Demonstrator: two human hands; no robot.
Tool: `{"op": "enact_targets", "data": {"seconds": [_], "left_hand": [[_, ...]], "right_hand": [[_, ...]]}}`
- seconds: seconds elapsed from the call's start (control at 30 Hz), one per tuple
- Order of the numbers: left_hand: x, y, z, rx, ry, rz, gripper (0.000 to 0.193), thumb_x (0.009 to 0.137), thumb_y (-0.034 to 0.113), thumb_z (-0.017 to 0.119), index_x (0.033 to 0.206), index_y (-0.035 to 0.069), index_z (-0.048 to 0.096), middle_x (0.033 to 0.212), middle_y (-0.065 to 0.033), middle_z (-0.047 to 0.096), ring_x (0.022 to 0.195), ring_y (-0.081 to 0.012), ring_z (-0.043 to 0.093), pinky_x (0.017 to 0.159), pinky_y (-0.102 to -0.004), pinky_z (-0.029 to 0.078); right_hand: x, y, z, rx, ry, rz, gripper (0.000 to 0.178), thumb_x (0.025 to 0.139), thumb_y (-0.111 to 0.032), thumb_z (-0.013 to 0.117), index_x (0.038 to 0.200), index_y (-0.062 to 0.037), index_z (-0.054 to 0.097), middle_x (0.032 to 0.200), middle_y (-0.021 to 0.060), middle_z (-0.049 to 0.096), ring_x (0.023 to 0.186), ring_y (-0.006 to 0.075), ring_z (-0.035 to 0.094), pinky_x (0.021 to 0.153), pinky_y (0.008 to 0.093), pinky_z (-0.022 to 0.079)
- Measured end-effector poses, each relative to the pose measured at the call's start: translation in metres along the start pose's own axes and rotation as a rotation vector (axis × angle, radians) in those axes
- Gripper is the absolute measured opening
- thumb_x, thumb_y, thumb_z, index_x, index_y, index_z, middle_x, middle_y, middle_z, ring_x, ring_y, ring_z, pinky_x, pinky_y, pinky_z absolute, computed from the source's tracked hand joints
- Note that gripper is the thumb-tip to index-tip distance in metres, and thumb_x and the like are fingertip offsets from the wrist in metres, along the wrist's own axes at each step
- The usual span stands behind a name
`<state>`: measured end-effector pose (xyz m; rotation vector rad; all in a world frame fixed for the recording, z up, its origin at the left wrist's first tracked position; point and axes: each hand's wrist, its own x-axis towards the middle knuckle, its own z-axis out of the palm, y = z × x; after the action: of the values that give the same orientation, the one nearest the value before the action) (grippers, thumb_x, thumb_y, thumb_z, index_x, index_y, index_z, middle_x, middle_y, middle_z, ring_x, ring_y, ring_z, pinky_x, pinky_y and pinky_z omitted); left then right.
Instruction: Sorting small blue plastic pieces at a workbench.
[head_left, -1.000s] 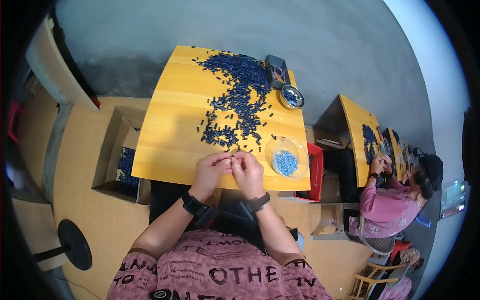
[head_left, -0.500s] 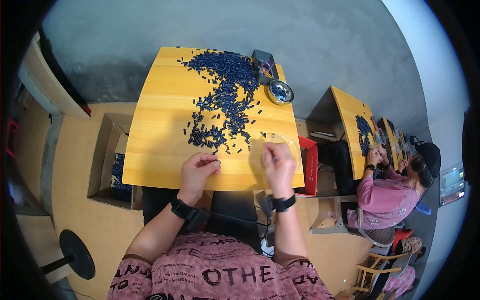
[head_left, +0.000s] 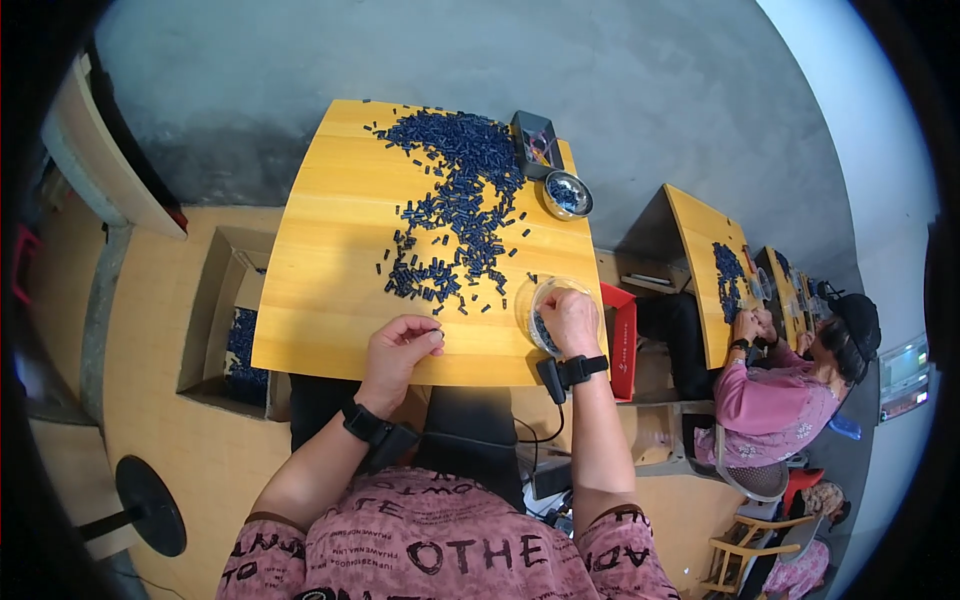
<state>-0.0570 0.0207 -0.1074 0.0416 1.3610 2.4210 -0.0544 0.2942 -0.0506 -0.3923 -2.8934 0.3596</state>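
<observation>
Two hands are being worked apart at the near edge of the yellow table (head_left: 330, 300), whereas a second ago they were being held together at its middle. The right hand (head_left: 570, 320) is now being lowered over the clear round dish (head_left: 530, 300) at the table's right corner, fingers curled downward; whether anything is being held cannot be told. The left hand (head_left: 398, 350) is being rested on the table just below the scattered dark blue pieces (head_left: 450, 220), loosely closed, thumb against forefinger, perhaps pinching one small piece. The split is being read as one finished piece being dropped into the dish while the next is being readied. At the table's far edge, a small metal bowl (head_left: 567, 194) is standing beside a dark box (head_left: 535, 140).
</observation>
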Motion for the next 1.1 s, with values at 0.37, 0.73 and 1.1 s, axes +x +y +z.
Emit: {"op": "enact_targets", "data": {"seconds": [0.37, 0.73, 1.1], "left_hand": [[-0.002, 0.005, -0.002, -0.126, -0.034, -0.036, 0.013, 0.092, -0.002, 0.059, 0.105, -0.001, 0.061, 0.101, -0.0141, 0.068, 0.087, -0.0199, 0.067, 0.08, -0.032, 0.057], [-0.023, 0.023, 0.016, -0.382, -0.16, -0.142, 0.021, 0.094, 0.003, 0.059, 0.115, 0.001, 0.062, 0.102, -0.0152, 0.069, 0.089, -0.0208, 0.068, 0.08, -0.0332, 0.057], [-0.038, 0.023, 0.019, -0.469, -0.191, -0.109, 0.019, 0.093, 0.003, 0.06, 0.112, 0.001, 0.065, 0.106, -0.0159, 0.068, 0.099, -0.0229, 0.066, 0.089, -0.0379, 0.053]], "right_hand": [[-0.015, 0.008, -0.022, 0.483, 0.032, 0.085, 0.01, 0.072, -0.009, 0.072, 0.08, -0.0027, 0.069, 0.067, 0.0093, 0.067, 0.064, 0.0174, 0.067, 0.06, 0.0315, 0.051], [-0.07, -0.052, -0.047, 1.316, -0.162, 0.045, 0.009, 0.085, 0.005, 0.069, 0.089, 0.0009, 0.063, 0.078, 0.008, 0.068, 0.063, 0.0117, 0.064, 0.06, 0.0239, 0.054], [-0.11, -0.109, -0.024, 1.27, -0.174, -0.049, 0.012, 0.09, 0.002, 0.065, 0.102, 0.0037, 0.066, 0.097, 0.0094, 0.069, 0.078, 0.0101, 0.065, 0.066, 0.0235, 0.056]]}}
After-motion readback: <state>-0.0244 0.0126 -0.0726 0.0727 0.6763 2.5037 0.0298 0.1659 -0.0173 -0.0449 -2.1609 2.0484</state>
